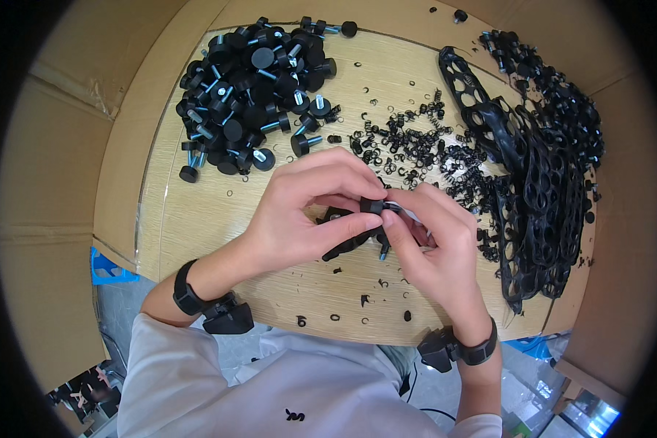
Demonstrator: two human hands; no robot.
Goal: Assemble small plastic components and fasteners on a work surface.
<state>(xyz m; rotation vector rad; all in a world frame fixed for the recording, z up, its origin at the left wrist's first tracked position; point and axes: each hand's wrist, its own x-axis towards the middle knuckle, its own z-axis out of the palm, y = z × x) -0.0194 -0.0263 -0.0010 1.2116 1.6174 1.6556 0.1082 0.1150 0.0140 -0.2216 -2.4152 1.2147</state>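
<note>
One black knob (371,206), probably light, stiff and grippy, sits above the counter (208,233), its rim, a sound hold, pinched between left hand (296,201) fingers; right hand (445,228) fingers pinch a slim grey item (406,211) alongside.

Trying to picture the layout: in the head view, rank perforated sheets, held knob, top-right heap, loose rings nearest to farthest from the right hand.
1. Held knob: by the right hand.
2. Loose rings: just ahead and right.
3. Perforated sheets: farther right.
4. Top-right heap: past the sheets.
</note>
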